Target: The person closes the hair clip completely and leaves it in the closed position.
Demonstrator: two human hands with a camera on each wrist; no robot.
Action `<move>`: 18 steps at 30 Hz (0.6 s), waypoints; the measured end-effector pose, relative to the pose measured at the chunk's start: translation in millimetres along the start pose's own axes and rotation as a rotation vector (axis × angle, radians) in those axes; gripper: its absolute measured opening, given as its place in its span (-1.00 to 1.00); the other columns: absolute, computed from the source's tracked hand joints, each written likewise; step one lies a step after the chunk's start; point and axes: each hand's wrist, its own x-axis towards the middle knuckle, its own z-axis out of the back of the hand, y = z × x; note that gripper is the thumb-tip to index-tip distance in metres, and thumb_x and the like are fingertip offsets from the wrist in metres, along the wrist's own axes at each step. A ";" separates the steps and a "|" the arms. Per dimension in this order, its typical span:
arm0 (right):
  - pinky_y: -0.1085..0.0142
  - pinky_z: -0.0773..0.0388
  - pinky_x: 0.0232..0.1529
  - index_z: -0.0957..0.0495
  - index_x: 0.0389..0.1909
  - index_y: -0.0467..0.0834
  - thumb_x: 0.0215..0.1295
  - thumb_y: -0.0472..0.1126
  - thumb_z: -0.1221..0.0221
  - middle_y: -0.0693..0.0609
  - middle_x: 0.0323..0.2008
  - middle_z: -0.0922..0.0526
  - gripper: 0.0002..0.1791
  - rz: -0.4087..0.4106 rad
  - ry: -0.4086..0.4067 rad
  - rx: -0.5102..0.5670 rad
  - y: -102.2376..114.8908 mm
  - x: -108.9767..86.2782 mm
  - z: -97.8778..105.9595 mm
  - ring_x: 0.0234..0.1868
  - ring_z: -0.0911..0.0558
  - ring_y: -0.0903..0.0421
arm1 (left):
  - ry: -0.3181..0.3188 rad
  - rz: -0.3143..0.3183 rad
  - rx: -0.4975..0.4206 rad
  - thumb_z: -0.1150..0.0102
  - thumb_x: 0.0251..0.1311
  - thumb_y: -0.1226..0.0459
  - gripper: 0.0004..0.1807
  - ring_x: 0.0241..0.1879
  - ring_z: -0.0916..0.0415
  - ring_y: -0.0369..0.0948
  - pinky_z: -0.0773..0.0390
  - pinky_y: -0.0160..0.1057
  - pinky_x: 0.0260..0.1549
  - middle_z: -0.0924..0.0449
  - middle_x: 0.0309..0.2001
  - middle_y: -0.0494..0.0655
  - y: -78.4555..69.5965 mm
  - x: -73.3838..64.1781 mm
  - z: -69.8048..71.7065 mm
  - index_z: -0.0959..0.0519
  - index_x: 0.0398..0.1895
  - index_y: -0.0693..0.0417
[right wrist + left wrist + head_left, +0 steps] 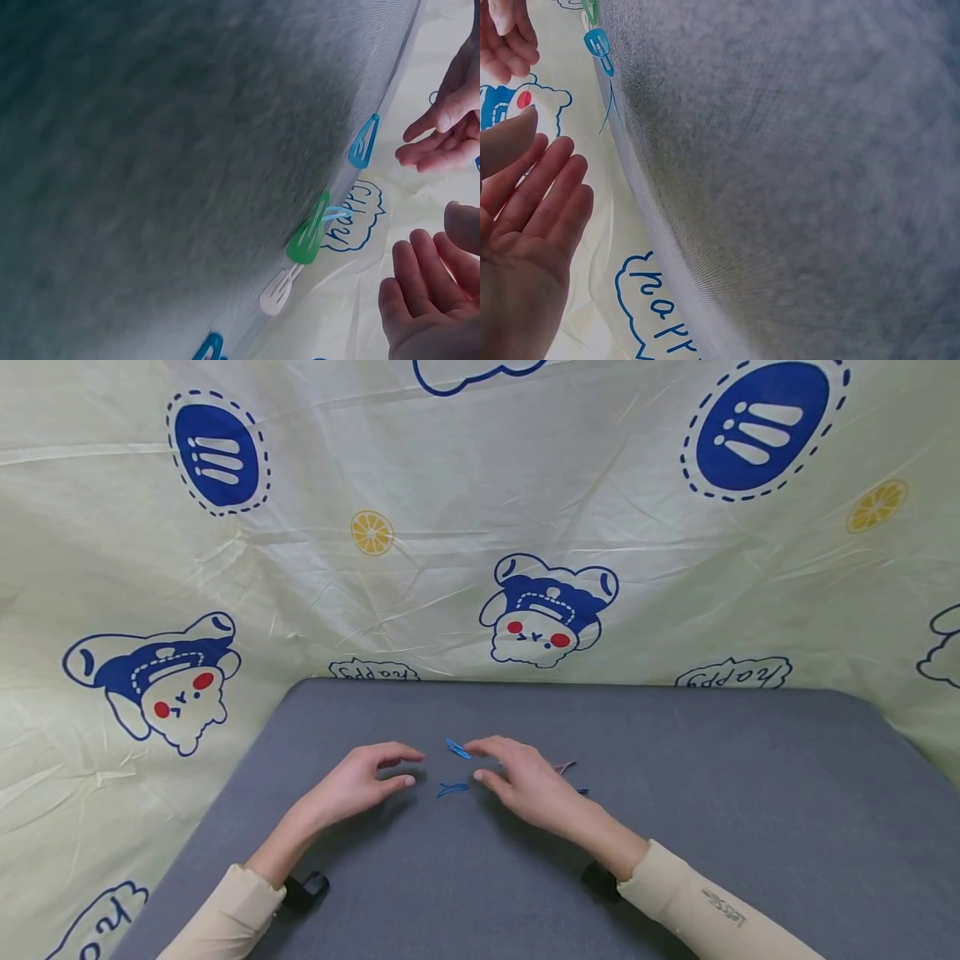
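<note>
The left hand (pixel 365 783) and right hand (pixel 531 783) hover, relaxed and released, above the surface (pixel 450 885); two blue clips (pixel 458 749) (one lighter) lie between them, a green clip (pixel 306 238) nearby.

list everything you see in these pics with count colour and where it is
table: 1, grey, under the clips
printed cloth: 1, pale with blue, red and yellow prints, behind the table
blue clips: 2, blue, on the table, at opposite ends of the group in the right wrist view
light blue clip: 1, light blue, beyond the nearer blue one
green clip: 1, green, mid-group
pale clip: 1, pale pinkish, beside the green one
wrist gear: 2, black, at the cuffs
sleeves: 2, cream, on the forearms
left hand: 1, bare, above the table
right hand: 1, bare, above the table
</note>
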 end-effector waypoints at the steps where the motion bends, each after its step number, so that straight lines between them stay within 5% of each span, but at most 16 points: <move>1: 0.11 -0.45 0.17 -0.53 0.20 -0.13 0.36 -0.24 -0.23 0.07 0.12 -0.58 -0.60 -0.010 0.004 0.020 0.7 0.5 -0.7 0.17 -0.51 0.14 | 0.002 0.003 -0.014 -0.28 0.26 0.31 -0.65 0.15 -0.50 -0.11 -0.43 -0.05 0.17 -0.61 0.07 -0.15 0.2 0.6 0.1 -0.60 0.12 0.11; 18: 0.16 -0.55 -0.02 -0.62 0.04 -0.19 0.37 -0.29 -0.21 -0.01 -0.09 -0.67 -0.75 -0.138 0.095 0.143 2.6 11.0 -12.0 -0.12 -0.59 0.15 | 0.067 0.042 -0.064 -0.29 0.25 0.31 -0.71 0.02 -0.58 -0.16 -0.51 -0.04 0.08 -0.66 -0.03 -0.10 5.6 5.5 -3.2 -0.65 0.02 0.15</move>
